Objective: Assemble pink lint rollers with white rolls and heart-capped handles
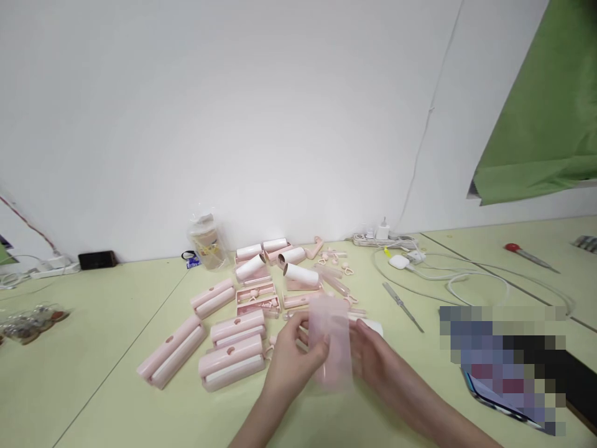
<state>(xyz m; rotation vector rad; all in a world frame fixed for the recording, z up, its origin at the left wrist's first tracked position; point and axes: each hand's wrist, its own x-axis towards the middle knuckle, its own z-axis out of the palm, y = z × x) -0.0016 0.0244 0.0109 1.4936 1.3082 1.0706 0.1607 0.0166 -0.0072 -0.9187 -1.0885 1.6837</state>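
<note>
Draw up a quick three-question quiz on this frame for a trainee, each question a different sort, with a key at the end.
1. True or false: the thumb of the left hand lies over the front of the translucent pink piece.
2. Which of these is farthest left? A) red-ended tool; B) plastic-wrapped container; C) black rectangular device.
3. Fill in: the hollow rolls are ____ on the outside.

Key: 1. True; 2. C; 3. white.

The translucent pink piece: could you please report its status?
Left hand gripping translucent pink piece. Right hand at its right edge, grip unclear. Pink cases to the left, apart from it.
</note>
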